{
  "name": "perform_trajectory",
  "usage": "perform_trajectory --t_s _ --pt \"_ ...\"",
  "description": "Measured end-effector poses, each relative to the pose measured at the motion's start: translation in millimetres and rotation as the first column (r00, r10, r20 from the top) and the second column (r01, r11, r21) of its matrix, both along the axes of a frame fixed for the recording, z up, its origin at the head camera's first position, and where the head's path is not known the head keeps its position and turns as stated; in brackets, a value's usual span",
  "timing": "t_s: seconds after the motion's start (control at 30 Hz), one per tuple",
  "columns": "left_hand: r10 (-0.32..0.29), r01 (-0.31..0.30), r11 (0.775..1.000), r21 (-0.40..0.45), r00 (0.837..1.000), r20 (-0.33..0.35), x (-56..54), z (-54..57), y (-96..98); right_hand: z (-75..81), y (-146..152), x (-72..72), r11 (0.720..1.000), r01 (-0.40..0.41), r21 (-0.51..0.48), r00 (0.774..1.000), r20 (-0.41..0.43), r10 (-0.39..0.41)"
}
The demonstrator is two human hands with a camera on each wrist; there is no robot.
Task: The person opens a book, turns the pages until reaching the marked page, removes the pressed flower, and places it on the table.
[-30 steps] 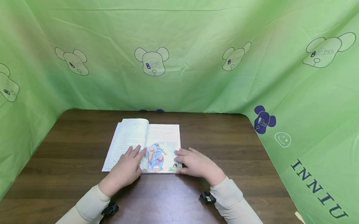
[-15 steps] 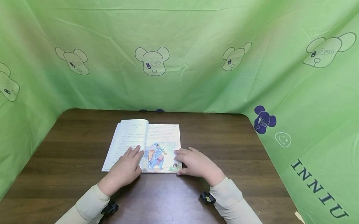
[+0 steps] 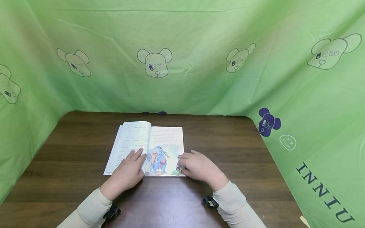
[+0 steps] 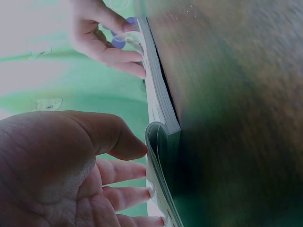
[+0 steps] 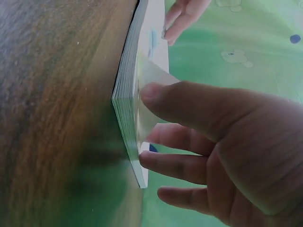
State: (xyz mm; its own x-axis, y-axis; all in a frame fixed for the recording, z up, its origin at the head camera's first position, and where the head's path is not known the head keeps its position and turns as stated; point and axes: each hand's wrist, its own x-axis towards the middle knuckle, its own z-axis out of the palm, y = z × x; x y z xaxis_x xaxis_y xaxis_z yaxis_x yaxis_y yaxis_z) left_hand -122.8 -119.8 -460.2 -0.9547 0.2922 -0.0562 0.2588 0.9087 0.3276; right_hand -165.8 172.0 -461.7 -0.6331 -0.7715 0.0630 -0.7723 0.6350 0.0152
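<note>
An open book lies on the table, text on both sides and a blue elephant picture low on its right page. My left hand rests on the left pages near the spine, fingers spread. In the left wrist view, those pages curve over at the fold beside my left thumb. At the lower right corner is my right hand; its thumb and index finger pinch the corner of a page. That corner bends up off the stack in the right wrist view. The other right fingers lie near the book's edge.
The brown wooden table spreads around the book. A green curtain printed with bear heads hangs behind it and along both sides. Each sleeve cuff has a black wrist camera under it.
The left pages have settled flatter under my left hand. My right thumb has moved in over the page corner, which is now bent up between thumb and finger.
</note>
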Motion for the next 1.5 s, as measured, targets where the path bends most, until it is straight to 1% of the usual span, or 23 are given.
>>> perform_trajectory --t_s 0.13,0.23,0.47,0.63,0.83,1.0,1.17,1.33,1.5 --pt "0.003 -0.003 1.000 0.006 1.000 0.010 0.1 0.3 1.0 -0.1 0.1 -0.3 0.999 -0.031 -0.031 0.995 -0.092 0.028" --pt "0.003 -0.004 1.000 0.012 1.000 0.012 0.0 0.3 1.6 0.9 0.5 -1.1 0.999 -0.038 -0.037 0.990 -0.139 0.032" --pt "-0.004 0.004 1.000 0.016 1.000 0.006 0.2 -0.1 2.6 4.3 1.3 -2.4 0.998 -0.040 -0.057 0.984 -0.177 0.029" --pt "0.001 -0.001 1.000 0.017 1.000 0.004 0.1 -0.8 3.6 6.0 1.6 -3.2 0.996 -0.043 -0.082 0.975 -0.220 0.024" --pt "0.005 -0.005 1.000 0.023 1.000 0.012 1.8 -1.1 4.8 7.5 2.8 -3.1 0.995 -0.029 -0.096 0.971 -0.239 0.006" --pt "0.001 -0.001 1.000 0.029 1.000 0.014 2.4 -0.3 6.5 9.3 3.4 -4.2 0.990 -0.028 -0.141 0.965 -0.261 -0.010" --pt "-0.005 0.005 0.999 0.043 1.000 -0.006 3.1 -0.8 7.7 11.9 3.5 -4.8 0.979 -0.049 -0.196 0.955 -0.297 -0.011" --pt "0.012 -0.012 0.999 0.041 1.000 -0.017 3.5 -3.3 8.1 12.3 3.2 -5.0 0.970 -0.082 -0.228 0.942 -0.336 0.001" --pt "0.022 -0.021 0.999 0.033 0.999 -0.047 4.2 -7.2 8.1 12.9 1.4 -5.1 0.959 -0.117 -0.259 0.925 -0.379 0.010"
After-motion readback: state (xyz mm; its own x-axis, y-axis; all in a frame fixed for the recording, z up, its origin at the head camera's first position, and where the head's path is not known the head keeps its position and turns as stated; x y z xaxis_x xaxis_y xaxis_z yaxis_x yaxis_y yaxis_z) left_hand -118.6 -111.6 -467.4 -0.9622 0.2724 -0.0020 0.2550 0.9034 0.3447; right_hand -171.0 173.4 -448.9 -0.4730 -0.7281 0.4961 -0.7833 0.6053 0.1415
